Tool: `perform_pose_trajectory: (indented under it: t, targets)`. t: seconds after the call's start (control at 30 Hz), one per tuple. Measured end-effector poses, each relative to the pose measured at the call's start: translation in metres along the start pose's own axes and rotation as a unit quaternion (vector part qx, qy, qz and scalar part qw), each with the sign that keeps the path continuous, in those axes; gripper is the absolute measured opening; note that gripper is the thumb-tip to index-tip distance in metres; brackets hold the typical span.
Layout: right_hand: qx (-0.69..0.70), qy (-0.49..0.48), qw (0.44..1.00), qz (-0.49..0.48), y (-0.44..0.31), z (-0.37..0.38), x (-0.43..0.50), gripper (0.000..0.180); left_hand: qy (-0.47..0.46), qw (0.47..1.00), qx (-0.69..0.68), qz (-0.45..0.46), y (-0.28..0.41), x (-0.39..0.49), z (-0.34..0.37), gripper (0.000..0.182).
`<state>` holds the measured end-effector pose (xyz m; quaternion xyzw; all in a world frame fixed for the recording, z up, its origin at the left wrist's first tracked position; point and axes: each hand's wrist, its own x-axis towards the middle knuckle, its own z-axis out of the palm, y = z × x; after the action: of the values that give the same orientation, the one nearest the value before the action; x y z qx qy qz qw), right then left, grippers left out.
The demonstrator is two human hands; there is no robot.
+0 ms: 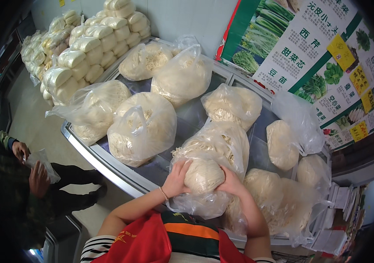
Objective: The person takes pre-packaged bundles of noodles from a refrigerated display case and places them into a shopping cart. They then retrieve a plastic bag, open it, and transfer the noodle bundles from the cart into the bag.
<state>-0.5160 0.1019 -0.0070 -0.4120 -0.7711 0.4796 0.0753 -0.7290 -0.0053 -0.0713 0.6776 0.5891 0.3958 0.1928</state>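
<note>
Between my left hand (177,179) and my right hand (231,180) is a rounded portion of pale noodles in clear plastic (204,176), gripped from both sides. It is held over the front edge of a glass-topped chest freezer. Just beyond it lies a large open plastic bag of noodles (220,141), with some strands showing at its left side. A crumpled clear bag (203,205) hangs below the portion, near my body. Another bag of noodles (234,105) sits farther back, and bagged noodles (279,197) lie right of my right forearm.
Several noodle bags (142,128) stand on the left of the freezer (131,185). Stacked bags of white buns (85,49) rise behind at left. A person (39,177) stands at left holding a small plastic bag. Vegetable posters (292,49) lean at the back right.
</note>
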Motion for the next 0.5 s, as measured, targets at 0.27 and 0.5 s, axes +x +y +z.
perform_pose_trajectory:
  t: [0.27, 0.5]
  targets:
    - [-0.149, -0.014, 0.989, -0.015, -0.004, -0.01, -0.006, 0.1, -0.016, 1.0, -0.015, -0.016, 0.007, -0.003, -0.003, 0.115]
    - [-0.265, 0.004, 0.957, -0.116, -0.041, -0.004, -0.009, 0.099, -0.005, 1.0, 0.026, -0.009, 0.009, 0.012, -0.007, 0.098]
